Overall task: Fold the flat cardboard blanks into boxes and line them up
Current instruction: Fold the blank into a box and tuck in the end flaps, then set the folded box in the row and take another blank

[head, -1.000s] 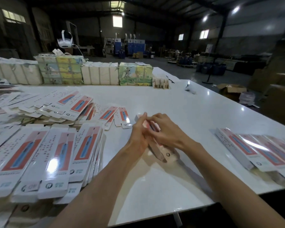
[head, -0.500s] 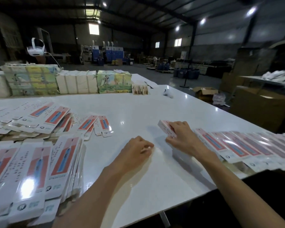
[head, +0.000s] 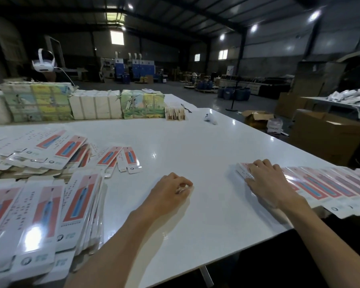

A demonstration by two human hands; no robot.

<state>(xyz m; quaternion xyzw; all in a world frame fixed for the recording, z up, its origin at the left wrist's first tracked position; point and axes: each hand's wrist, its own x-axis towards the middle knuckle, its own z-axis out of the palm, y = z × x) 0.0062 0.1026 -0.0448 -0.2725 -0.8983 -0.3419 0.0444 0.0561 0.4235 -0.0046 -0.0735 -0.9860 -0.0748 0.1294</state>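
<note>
Stacks of flat white-and-red cardboard blanks (head: 48,215) lie at the near left of the white table (head: 195,142), with more blanks (head: 56,150) fanned out behind them. A row of folded boxes (head: 330,186) runs along the right edge. My right hand (head: 266,181) lies flat on the newest folded box (head: 242,169) at the row's left end, fingers spread over it. My left hand (head: 170,190) rests on the bare tabletop in the middle, fingers loosely curled, holding nothing.
Bundled packs of printed cartons (head: 141,103) and white bundles (head: 95,104) line the table's far edge. A small stack of tan pieces (head: 175,114) and a white object (head: 210,118) sit beyond. Brown cardboard cartons (head: 328,136) stand on the floor to the right.
Both hands held a box together at the table's middle a second ago. My right hand carried it right to the row's left end and now lies flat on it. My left hand let go.
</note>
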